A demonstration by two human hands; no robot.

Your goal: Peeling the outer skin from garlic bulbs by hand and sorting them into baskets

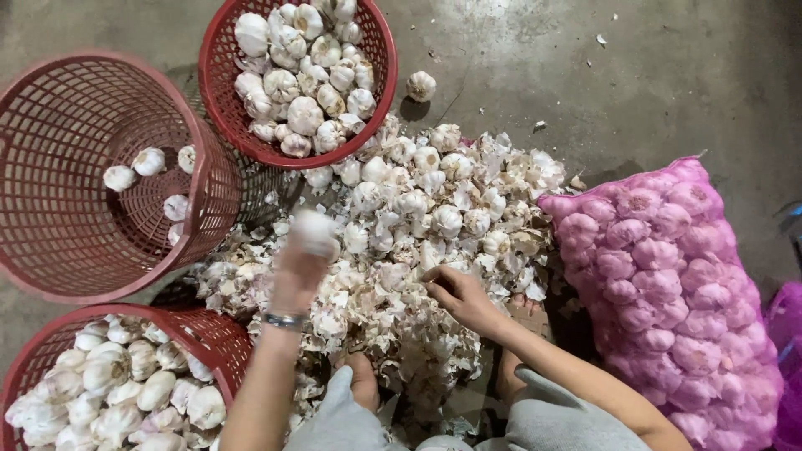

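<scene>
Head view shows our left hand (299,271) raised and clamped on a blurred garlic bulb (316,231) beside the near-empty red basket (197,142), while our right hand (458,296) pinches into the garlic pile (418,209) on the floor (668,67).

Bare concrete floor (635,75) under me, grey and scuffed, with pale worn patches and a few dark smears. Light falls flat from above; the surface shines dully near the top edge of my view. Small white flecks of papery skin (601,38) lie scattered across the open stretch at upper right. A thin dark crack or scratch (451,104) runs across the concrete near the middle top. The floor darkens toward the right edge. No walls, windows or furniture in my view.
</scene>
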